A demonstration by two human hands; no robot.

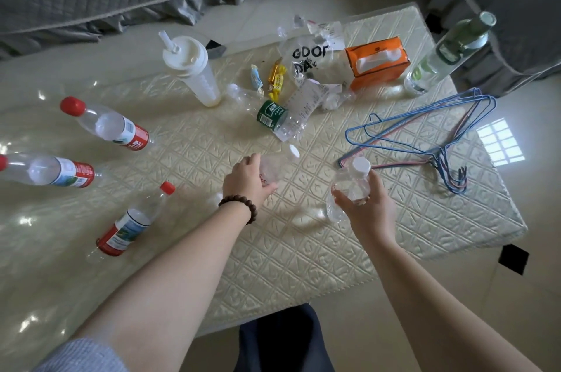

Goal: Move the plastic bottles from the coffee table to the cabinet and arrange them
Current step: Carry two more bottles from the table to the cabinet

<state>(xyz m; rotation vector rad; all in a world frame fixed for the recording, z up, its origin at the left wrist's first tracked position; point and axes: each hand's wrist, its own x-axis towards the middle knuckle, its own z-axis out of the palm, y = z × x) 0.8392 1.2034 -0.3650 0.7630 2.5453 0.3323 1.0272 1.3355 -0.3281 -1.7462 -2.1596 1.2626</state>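
My right hand (pixel 368 204) grips a clear bottle with a white cap (pixel 349 186), lifted a little above the coffee table (pixel 303 250). My left hand (pixel 247 182), with a bead bracelet on the wrist, holds a second clear white-capped bottle (pixel 280 163) lying at the table's middle. Three red-capped bottles with red labels lie at the left: one at the far left (pixel 109 126), one at the left edge (pixel 51 171), one nearer me (pixel 133 223). A crushed green-label bottle (pixel 270 113) lies behind my hands.
A white tumbler with a straw (pixel 192 68), candies (pixel 274 79), a plastic bag (pixel 309 60), an orange tissue pack (pixel 378 63) and a tall clear bottle (pixel 449 53) stand toward the back. Wire hangers (pixel 425 141) lie at the right. Grey sofas surround the table.
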